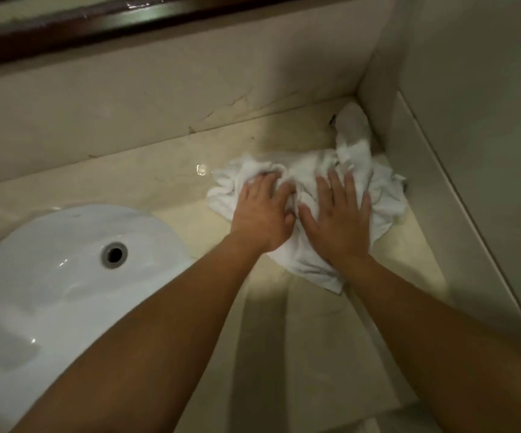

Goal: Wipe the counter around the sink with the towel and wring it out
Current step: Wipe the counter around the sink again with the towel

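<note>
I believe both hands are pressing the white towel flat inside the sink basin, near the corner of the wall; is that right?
Not quite. In the head view the left hand and right hand press the white towel on the counter, to the right of the sink, not inside the basin. It does lie near the wall corner.

Two bare forearms reach from the near edge toward the far right, hands side by side and nearly touching. The left hand (263, 214) lies palm down with fingers slightly bent; the right hand (338, 218) lies flat, fingers straight and spread, pressing downward.
</note>
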Demonstrator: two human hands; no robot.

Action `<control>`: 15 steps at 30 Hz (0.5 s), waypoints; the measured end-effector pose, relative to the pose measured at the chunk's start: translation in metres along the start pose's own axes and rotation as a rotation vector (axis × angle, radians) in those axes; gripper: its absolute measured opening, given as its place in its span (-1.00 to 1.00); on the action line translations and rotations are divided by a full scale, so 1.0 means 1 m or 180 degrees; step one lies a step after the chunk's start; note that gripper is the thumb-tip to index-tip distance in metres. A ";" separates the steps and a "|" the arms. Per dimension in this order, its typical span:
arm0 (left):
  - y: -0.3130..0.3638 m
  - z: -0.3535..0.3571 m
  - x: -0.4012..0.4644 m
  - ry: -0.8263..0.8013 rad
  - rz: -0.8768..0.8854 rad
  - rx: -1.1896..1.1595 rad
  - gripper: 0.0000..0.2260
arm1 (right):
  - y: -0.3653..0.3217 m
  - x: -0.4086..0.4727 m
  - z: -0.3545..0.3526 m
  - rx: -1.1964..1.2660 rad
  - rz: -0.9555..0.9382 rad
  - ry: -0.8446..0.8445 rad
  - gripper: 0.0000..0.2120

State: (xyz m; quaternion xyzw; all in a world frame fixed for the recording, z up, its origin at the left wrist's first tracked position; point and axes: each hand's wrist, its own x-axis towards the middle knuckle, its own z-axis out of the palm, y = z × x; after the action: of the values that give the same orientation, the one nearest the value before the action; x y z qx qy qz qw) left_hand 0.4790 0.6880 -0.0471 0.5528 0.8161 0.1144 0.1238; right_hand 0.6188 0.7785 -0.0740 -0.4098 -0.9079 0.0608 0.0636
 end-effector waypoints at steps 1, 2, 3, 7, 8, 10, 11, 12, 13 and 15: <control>0.002 -0.001 -0.015 0.0056 0.0027 -0.0148 -0.50 | -0.002 -0.015 -0.001 0.0001 -0.0022 -0.0003 -0.36; 0.006 -0.003 -0.030 0.0121 0.0010 -0.0265 -0.53 | -0.003 -0.029 -0.003 0.0004 -0.0044 -0.0010 -0.37; 0.011 -0.006 -0.045 0.0170 -0.0063 -0.0345 -0.57 | -0.004 -0.045 -0.005 0.0015 -0.0051 -0.0021 -0.36; 0.025 -0.009 -0.106 0.0366 -0.0084 -0.0158 -0.78 | -0.022 -0.126 -0.010 0.0131 0.0018 0.0056 -0.38; 0.024 -0.006 -0.121 0.0440 0.0042 -0.0083 -0.83 | -0.028 -0.143 -0.010 0.0165 0.0073 0.0111 -0.39; 0.021 0.004 -0.141 0.0516 0.0109 0.0056 -0.78 | -0.039 -0.163 -0.010 0.0190 0.0285 0.0107 -0.38; 0.020 0.009 -0.146 0.0506 0.0018 0.0131 -0.70 | -0.041 -0.166 -0.012 0.0218 0.0364 0.0076 -0.37; 0.020 0.012 -0.146 0.0479 -0.0095 0.0197 -0.63 | -0.042 -0.165 -0.013 0.0237 0.0396 0.0056 -0.36; 0.020 0.014 -0.143 0.0423 -0.0179 0.0228 -0.57 | -0.042 -0.163 -0.014 0.0219 0.0401 0.0045 -0.35; 0.019 0.016 -0.128 0.0237 -0.0212 0.0159 -0.50 | -0.043 -0.160 -0.013 0.0156 0.0389 -0.0006 -0.36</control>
State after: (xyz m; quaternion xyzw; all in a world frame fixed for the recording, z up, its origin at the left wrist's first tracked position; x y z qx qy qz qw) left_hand 0.5464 0.5764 -0.0460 0.5236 0.8407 0.1103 0.0833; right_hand 0.6942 0.6313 -0.0646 -0.4627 -0.8795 0.0871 0.0689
